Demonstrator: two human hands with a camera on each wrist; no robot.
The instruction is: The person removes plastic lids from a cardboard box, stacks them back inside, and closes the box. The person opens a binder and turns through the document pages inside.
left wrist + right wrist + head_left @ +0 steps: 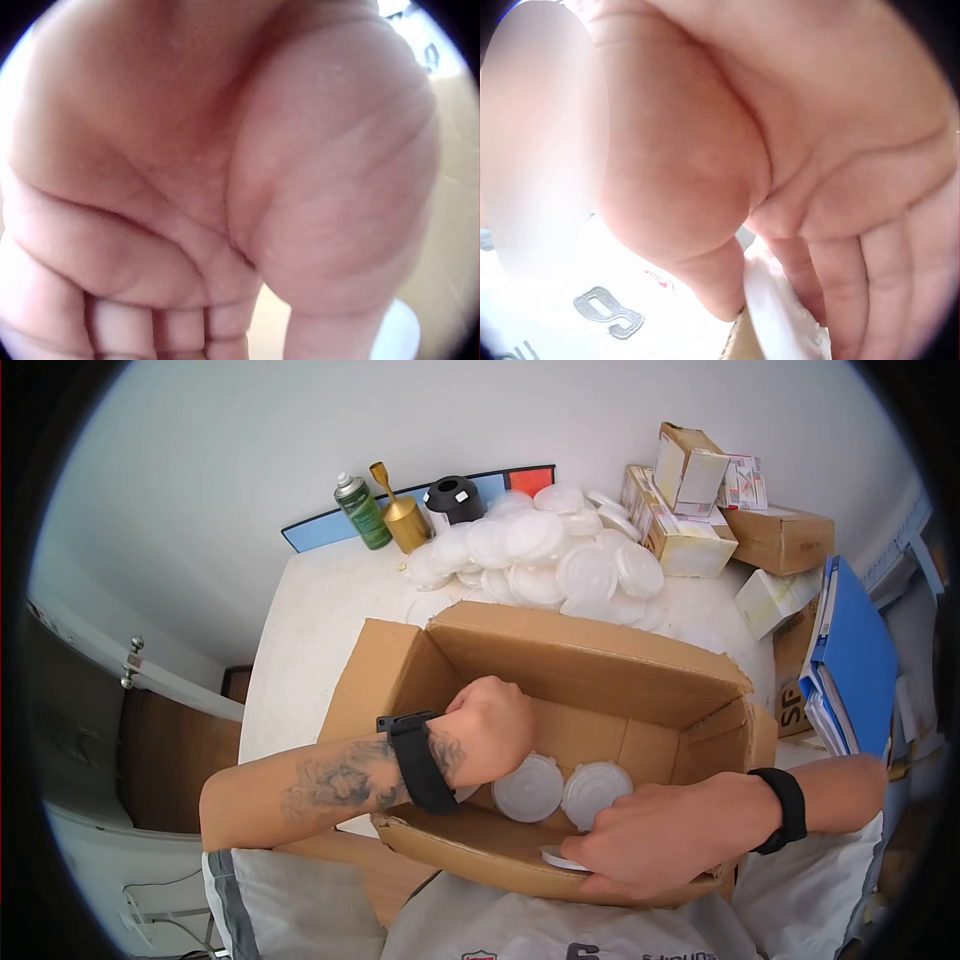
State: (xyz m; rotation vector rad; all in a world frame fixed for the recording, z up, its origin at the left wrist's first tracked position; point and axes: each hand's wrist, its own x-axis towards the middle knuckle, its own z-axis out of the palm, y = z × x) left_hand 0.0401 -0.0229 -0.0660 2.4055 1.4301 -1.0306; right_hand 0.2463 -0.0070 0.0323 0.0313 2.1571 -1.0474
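Observation:
Inside an open cardboard box (590,650), my left hand (495,728) reaches down, its fingertips hidden in the head view. The left wrist view shows the palm (150,217), with thumb and fingers apart and their tips out of frame; whether they hold anything I cannot tell. Over the box's near wall, my right hand (670,835) pinches a white plastic lid (565,857) between thumb and fingers. That lid (776,307) stands edge-on in the right wrist view. Two round translucent lids (528,788) (598,796) lie on the box floor between the hands.
Beyond the box, a heap of similar lids (535,535) covers part of the white table (300,630). A spray can (362,512), a gold-coloured object (405,523) and a black object (453,500) stand behind. Small cartons (690,470) and a blue binder (850,650) are at right.

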